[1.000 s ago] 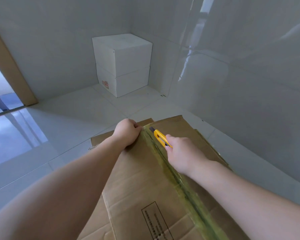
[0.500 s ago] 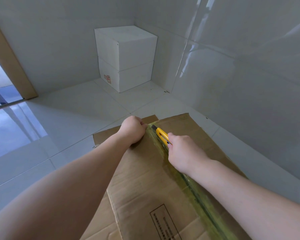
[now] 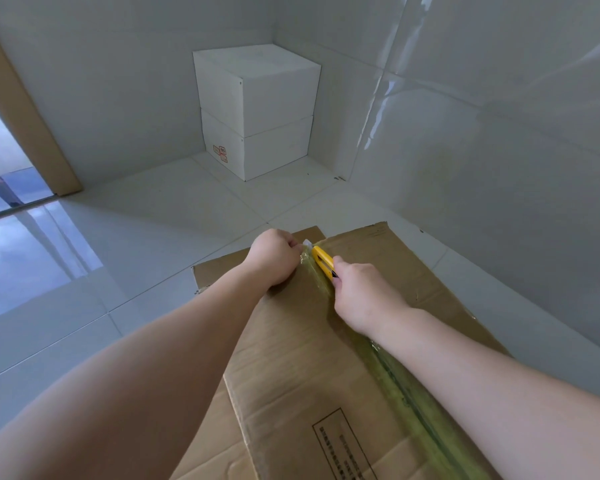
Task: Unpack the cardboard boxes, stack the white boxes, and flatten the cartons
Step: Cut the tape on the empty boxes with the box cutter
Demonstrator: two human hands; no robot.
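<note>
Lower half of frame: brown cardboard carton lies on the white tiled floor, its top face crossed by a strip of yellowish-green tape that runs from lower right up to the far edge at centre. A printed black-outlined label sits at the bottom edge.

Both bare forearms reach in from the bottom corners and meet at the far end of the tape.

Right hand: fingers curled round a yellow utility knife; the knife lies along the tape seam, tip pointing toward the carton's far edge.

Left hand: closed into a fist on the carton just left of the seam, fingertips pinching a small whitish bit of tape end at the far edge. Knife tip and left fingers are just beside each other.

Upper centre, in the room corner: two white boxes stacked one on the other, well apart from the carton. Lower box bears small red markings.

Left edge of frame: tan door frame.
</note>
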